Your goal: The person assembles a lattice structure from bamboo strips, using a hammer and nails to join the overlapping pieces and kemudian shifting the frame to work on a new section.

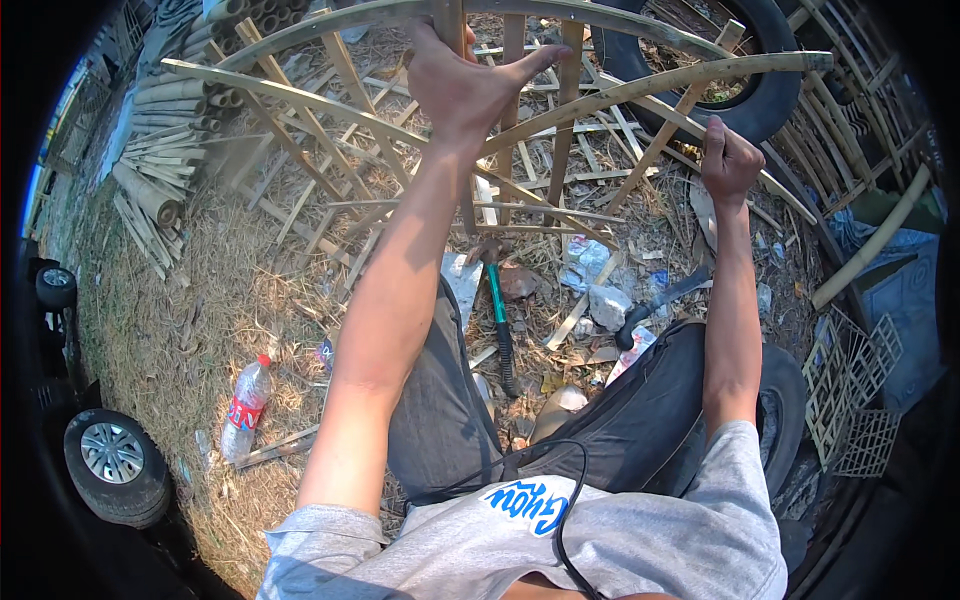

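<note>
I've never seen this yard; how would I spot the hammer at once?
Start at the person's dark grey trousers, legs spread wide. Between the knees, just below the pale slatted lattice in view, is the metal-headed hammer. Its straight green-and-black handle sets it apart from the black-handled blade on its right.

T-shirt [640,540]: light grey, soft and creased across the front
Chest print [525,507]: slanted blue script lettering, edged in white
Left sleeve [325,535]: short, grey like the body, loose at the hem
Right sleeve [738,465]: short, same grey, folded into wrinkles
Cable [584,470]: thin, black, smooth, curving in a loop over the shirt front
Trousers [435,400]: dark charcoal, lighter grey where sun strikes, creased along both legs
Forearms [385,290]: bare
</note>
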`<move>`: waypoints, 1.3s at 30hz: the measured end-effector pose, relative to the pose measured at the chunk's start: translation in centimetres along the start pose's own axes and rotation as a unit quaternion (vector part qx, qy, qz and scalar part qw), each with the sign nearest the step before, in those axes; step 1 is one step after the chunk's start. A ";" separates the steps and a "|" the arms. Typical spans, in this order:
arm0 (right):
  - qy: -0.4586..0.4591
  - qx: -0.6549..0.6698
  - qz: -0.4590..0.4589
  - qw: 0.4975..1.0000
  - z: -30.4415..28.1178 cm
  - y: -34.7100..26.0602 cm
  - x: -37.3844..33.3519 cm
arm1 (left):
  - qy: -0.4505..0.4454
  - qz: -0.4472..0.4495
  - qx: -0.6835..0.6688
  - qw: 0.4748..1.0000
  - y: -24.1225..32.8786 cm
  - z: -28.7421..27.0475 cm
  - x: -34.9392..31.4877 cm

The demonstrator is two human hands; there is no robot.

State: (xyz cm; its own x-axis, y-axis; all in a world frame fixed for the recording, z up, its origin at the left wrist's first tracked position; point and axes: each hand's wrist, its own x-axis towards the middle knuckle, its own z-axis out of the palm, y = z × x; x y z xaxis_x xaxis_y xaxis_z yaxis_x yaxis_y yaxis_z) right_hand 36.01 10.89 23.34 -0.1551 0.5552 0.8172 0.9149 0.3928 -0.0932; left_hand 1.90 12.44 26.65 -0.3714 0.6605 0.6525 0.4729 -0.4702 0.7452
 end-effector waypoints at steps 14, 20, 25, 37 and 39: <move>0.001 0.185 0.181 0.966 9.3 2.7 -4.5 | 0.028 0.058 0.131 0.989 -1.9 5.5 -1.0; 0.037 0.177 0.126 0.975 9.8 3.7 -3.0 | 0.061 0.086 0.141 0.984 -2.4 5.5 -0.5; 0.021 0.128 0.070 0.989 7.7 4.8 -0.5 | 0.041 0.084 0.136 0.986 -2.6 5.5 -0.5; -0.004 0.144 0.102 0.984 7.3 4.3 0.9 | 0.056 0.072 0.118 0.989 -3.3 5.6 0.4; 0.004 0.112 0.078 0.991 5.7 3.2 1.3 | 0.035 0.062 0.112 0.991 -3.1 5.1 0.9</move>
State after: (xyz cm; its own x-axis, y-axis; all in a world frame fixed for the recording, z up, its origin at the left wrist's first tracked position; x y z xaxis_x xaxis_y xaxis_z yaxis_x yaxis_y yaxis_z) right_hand 36.63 17.04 20.82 -0.0142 0.6159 0.7877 0.8219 0.4559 -0.3416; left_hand 4.13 17.48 24.19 -0.3508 0.5591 0.7513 0.6809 -0.3985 0.6145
